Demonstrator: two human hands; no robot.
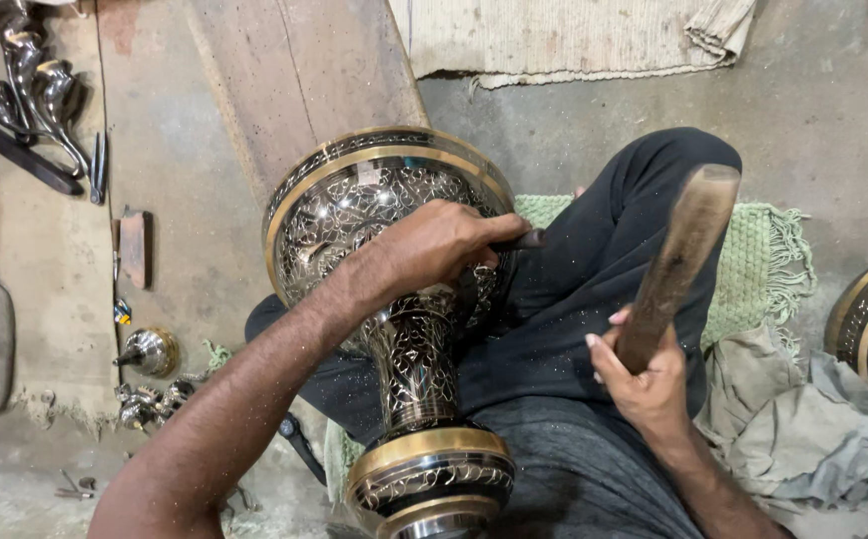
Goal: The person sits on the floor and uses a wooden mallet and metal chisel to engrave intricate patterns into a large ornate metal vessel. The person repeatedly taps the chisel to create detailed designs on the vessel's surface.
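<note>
brass and black, the engraved vase (394, 299) lies across your lap, its wide mouth leaning on the wooden plank (304, 80) and its banded foot toward you. your left hand (444, 245) rests on the bulging body, fingers closed around a thin dark chisel (526, 240) set against the metal. your right hand (644, 384) is clamped on the wooden mallet (678, 260), raised over your knee. leafy cutting already covers most of the body and neck that shows; i judge the work well along, with the patch under the chisel left, and the far side hidden
</note>
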